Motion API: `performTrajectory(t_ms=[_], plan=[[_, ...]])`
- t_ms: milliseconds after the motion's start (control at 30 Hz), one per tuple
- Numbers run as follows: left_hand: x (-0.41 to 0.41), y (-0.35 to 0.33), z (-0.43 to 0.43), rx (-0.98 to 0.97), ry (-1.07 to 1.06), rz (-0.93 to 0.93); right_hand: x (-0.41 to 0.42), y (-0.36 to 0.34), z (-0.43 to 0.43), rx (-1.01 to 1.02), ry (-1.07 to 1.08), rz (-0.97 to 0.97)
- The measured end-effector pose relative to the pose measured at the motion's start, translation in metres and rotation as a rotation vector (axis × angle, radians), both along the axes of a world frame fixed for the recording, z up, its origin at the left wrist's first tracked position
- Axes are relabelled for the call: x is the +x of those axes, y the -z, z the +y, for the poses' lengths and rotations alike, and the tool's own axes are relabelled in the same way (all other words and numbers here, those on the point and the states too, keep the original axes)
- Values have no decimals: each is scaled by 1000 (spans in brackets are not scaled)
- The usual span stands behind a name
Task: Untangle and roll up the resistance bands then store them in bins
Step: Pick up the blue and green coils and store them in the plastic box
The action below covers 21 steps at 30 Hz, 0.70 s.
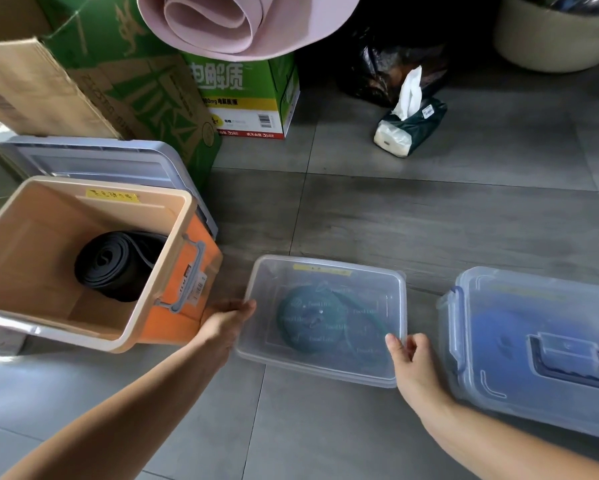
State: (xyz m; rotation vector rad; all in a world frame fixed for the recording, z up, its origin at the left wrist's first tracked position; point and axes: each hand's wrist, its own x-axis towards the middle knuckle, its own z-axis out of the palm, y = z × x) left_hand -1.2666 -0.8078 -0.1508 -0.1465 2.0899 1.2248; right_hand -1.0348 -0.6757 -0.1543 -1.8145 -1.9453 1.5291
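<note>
3 bins on grey tile floor (pixel 429 209). Left hand (pixel 227 318) grips the left edge of the clear lid (pixel 367 289), fingers curled round it. Right hand (pixel 414 362) pinches the lid's near right corner, thumb on top. The lid sits over the middle clear bin (pixel 311 370), with a rolled green band (pixel 305 320) visible through it. Orange bin (pixel 173 327) at left is open, with a rolled black band (pixel 118 265) inside. Lidded bin (pixel 498 403) at right holds a blue band (pixel 498 337). Tissue pack (pixel 408 129) and green cartons (pixel 249 95) sit behind.
</note>
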Motion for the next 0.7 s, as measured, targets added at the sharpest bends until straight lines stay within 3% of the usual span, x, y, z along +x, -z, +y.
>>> performTrajectory(t_ms=[67,133,233,500,600,700], plan=[[2,0,-1,-192,279,258,-4,-7,2,74,-202,-125],[10,3,-4,-343,643,519,-8,-14,5,240,-535,-225],[19,4,-2,-417,1004,683,-22,-24,16,435,-918,-365],[10,-25,27,-793,1266,582,-46,-28,34,341,-1107,-636],[14,-46,47,-906,1246,523,-52,-39,32,339,-1148,-692],[29,-62,61,-783,1221,430,-55,-51,33,339,-1194,-736]])
